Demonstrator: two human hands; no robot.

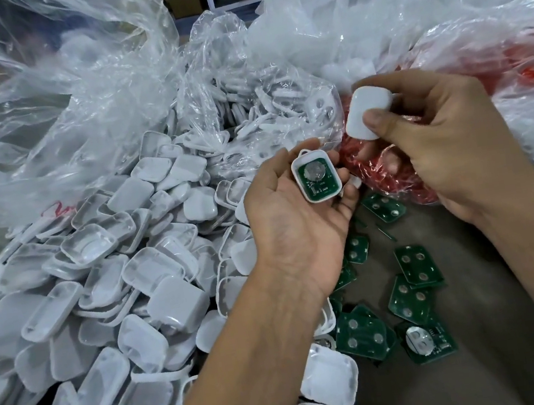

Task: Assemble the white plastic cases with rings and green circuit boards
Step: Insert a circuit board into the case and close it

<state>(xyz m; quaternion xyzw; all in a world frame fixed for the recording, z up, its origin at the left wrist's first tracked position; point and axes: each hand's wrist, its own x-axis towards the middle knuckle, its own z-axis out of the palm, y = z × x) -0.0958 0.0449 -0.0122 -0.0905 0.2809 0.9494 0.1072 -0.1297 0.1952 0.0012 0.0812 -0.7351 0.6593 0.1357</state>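
Open case half [316, 177]: white, rounded, a green circuit board with a round silver cell seated inside; cradled in the left hand's [290, 219] curled fingers. Just right, a white cover [367, 114] is pinched by the right hand [440, 141]. Left: heaped white shells [124, 279]. Below: loose green boards [412, 281]. Behind: a clear bag of red parts [498, 63].

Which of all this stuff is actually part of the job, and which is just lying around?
In use:
- left hand, holding case half with green board
- right hand, pinching white cover
- loose boards
- case pile

Lying about:
- clear bags
- red-filled bag
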